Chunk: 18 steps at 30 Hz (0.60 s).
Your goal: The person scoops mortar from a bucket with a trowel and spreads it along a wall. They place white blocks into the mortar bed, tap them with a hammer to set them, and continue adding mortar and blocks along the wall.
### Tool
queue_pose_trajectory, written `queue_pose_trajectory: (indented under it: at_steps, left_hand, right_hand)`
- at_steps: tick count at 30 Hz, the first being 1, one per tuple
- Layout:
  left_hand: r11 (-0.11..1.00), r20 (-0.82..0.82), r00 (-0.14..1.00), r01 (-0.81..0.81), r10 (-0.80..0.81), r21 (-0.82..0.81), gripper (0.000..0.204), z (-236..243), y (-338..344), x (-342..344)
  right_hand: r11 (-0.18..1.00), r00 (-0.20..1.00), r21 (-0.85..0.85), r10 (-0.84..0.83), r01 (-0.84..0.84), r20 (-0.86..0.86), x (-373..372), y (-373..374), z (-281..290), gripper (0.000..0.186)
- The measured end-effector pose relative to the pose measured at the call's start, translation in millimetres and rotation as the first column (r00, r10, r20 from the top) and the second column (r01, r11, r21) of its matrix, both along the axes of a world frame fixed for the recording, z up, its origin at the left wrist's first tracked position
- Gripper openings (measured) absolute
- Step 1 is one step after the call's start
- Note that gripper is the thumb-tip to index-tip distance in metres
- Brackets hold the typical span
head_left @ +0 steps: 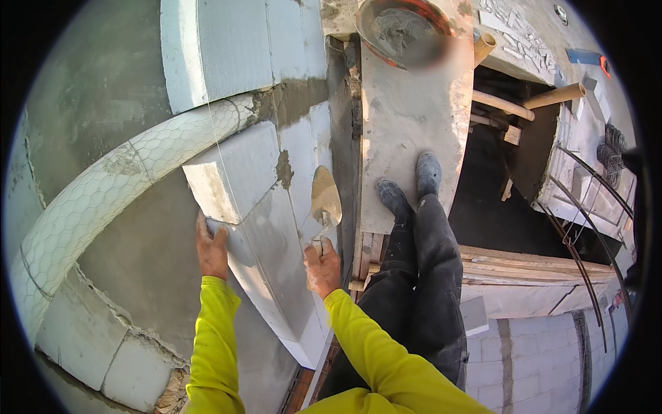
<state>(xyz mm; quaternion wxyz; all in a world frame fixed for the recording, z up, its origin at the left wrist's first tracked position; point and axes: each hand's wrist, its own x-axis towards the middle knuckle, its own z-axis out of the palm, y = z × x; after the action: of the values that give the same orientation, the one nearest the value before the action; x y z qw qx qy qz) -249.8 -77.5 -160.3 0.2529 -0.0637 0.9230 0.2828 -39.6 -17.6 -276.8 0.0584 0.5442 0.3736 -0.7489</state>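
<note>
My right hand (323,268) is wrapped around the handle of a pointed trowel (326,195). Its blade lies over the pale block wall and points away from me. My left hand (212,250) rests against the wall's left side, thumb and fingers apart, where a light-coloured block (239,169) meets the nearer block (256,234). A grey mortar smear (284,169) marks the top by the joint. Over the block runs a thin string line (219,148). Beyond it, a white pipe wrapped in wire mesh (114,178) curves off to the left.
I stand in boots on a plank (393,131) right of the wall. A tub of mortar (400,34) sits at its far end. Further right is a dark opening (507,200) with wooden poles (503,105) across it. Bent steel bars (586,207) stick out nearby. A saw (586,58) lies far right.
</note>
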Motion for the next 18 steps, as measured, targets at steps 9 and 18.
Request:
queue_pose_trajectory:
  at_steps: [9,18]
  left_hand:
    - [0.982,-0.029,0.992,-0.115,0.121,0.151,0.071,-11,-7,9]
    - [0.98,0.001,0.987,-0.16,0.161,0.12,0.073,-12,-9,6]
  right_hand:
    - [0.967,0.995,-0.256,0.047,-0.023,0.091,-57,1,-41,0.027]
    - [0.945,0.954,-0.213,0.201,-0.249,-0.223,-53,47,13,0.028]
